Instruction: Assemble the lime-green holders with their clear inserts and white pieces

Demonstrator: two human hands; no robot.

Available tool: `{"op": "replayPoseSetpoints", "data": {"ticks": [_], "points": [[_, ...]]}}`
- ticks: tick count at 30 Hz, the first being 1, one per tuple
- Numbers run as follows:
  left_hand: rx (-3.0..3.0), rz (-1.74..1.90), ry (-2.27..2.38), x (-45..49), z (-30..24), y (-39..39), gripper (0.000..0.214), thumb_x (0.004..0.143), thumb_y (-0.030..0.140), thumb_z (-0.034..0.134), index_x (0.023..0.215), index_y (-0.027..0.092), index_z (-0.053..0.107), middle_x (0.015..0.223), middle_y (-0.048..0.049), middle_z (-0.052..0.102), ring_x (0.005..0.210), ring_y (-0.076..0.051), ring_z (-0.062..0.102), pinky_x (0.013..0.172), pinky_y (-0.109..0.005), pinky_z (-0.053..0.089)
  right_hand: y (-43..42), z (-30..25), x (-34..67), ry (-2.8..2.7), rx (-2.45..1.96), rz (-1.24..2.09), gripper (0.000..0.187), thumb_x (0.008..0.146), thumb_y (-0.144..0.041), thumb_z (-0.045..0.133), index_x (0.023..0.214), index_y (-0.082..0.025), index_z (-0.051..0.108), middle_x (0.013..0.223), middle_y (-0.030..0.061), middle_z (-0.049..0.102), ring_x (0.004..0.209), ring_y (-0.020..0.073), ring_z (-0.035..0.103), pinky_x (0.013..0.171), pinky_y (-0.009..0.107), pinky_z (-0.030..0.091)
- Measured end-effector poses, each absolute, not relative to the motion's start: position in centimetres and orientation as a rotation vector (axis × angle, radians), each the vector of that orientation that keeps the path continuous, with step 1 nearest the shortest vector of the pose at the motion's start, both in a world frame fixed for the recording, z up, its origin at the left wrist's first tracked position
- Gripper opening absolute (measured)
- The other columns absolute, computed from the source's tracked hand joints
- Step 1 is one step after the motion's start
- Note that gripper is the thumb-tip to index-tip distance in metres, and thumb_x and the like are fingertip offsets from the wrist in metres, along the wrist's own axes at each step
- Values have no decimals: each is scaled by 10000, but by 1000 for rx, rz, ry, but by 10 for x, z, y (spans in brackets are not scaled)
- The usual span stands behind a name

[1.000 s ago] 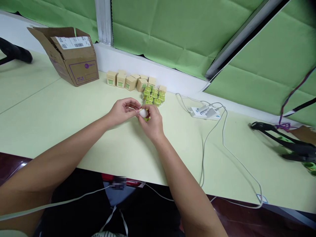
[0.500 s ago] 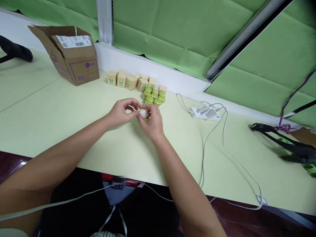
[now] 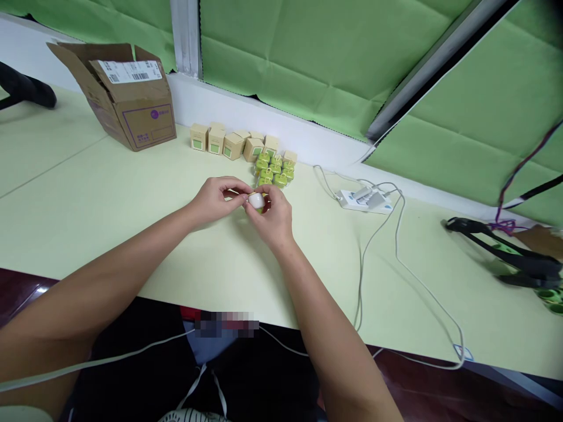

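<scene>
Across a pale green table (image 3: 83, 199), a cardboard carton (image 3: 136, 114) stands open at ten o'clock, set back against a white ledge (image 3: 229, 117). At twelve o'clock, small tan boxes (image 3: 220, 142) sit in a tight row, with green pieces (image 3: 272, 171) grouped just in front, close to the hands. A power strip (image 3: 363, 200) lies at two o'clock, its cables (image 3: 398, 246) trailing over the table's near edge, and black straps (image 3: 505, 252) lie at three o'clock. At the centre, the right hand (image 3: 275, 221) and left hand (image 3: 217, 200) meet in a narrow grip on a white round piece (image 3: 256, 201), holding it from both sides. A green part (image 3: 263, 211), mostly hidden, shows beneath it.
</scene>
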State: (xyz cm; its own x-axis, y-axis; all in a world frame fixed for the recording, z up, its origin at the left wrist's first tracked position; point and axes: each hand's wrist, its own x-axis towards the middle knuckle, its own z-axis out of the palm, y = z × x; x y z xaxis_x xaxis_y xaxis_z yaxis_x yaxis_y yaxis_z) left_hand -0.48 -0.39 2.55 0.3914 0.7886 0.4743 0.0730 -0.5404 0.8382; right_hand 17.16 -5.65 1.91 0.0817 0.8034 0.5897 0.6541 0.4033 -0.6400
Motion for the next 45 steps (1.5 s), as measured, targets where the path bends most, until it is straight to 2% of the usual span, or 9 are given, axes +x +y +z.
{"op": "replayPoseSetpoints", "data": {"ticks": [14, 25, 36, 40, 45], "points": [[1733, 1040, 725, -5, 26, -4, 206, 811, 314, 782, 954, 169, 812, 968, -69, 801, 889, -198, 735, 810, -310, 591, -57, 20, 170, -1631, -1329, 237, 329, 751, -417, 774, 850, -257, 503, 835, -22, 612, 722, 155, 557, 663, 304, 466], [1692, 985, 719, -4, 26, 0, 231, 789, 361, 794, 926, 177, 766, 947, -55, 763, 840, -175, 690, 807, -319, 558, -56, 20, 171, -1672, -1324, 222, 323, 763, -425, 770, 859, -259, 509, 847, -14, 611, 735, 165, 553, 667, 311, 463], [1764, 979, 716, -6, 23, 1, 247, 859, 381, 736, 1003, 181, 757, 996, -64, 755, 876, -180, 682, 780, -305, 545, -61, 22, 168, -1646, -1335, 354, 365, 754, -487, 794, 863, -257, 533, 828, -20, 642, 677, 151, 550, 626, 300, 465], [1785, 961, 704, -8, 23, 3, 240, 852, 362, 729, 1006, 182, 768, 1010, -68, 765, 887, -184, 686, 788, -308, 547, -61, 23, 168, -1641, -1333, 382, 367, 749, -496, 795, 857, -257, 538, 817, -21, 648, 678, 153, 557, 623, 299, 467], [1782, 935, 721, -10, 27, 3, 156, 779, 260, 703, 909, 186, 744, 945, -38, 741, 862, -165, 671, 784, -288, 524, -61, 25, 167, -1632, -1345, 415, 352, 724, -447, 802, 848, -255, 535, 808, -32, 637, 667, 144, 544, 626, 295, 456]]}}
